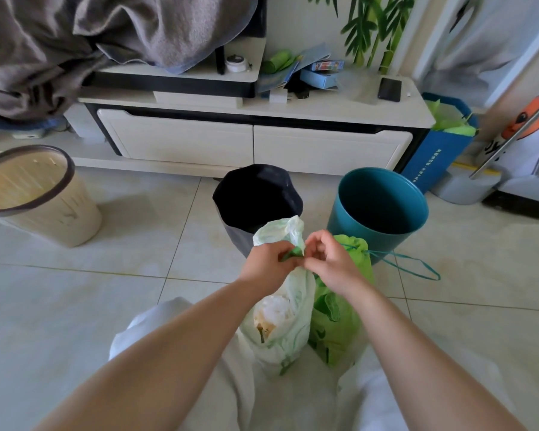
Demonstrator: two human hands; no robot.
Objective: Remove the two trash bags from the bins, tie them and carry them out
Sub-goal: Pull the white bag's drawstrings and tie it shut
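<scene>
A pale, see-through trash bag (288, 321) with rubbish inside stands on the floor between my knees. My left hand (269, 264) and my right hand (332, 262) both pinch its gathered green neck, just above the bag. Right beside it sits a bright green trash bag (339, 325), drawn closed with a teal drawstring (411, 264) that loops out over the tiles. Behind the bags stand a black bin (257, 197) and a teal bin (377, 203), both without a liner.
A beige bin (35, 194) stands at the left. A white TV cabinet (252, 141) runs along the back, with a phone (389, 88) and boxes on top. A blue paper bag (442, 144) and a mop base sit at the right. Grey cloth hangs top left.
</scene>
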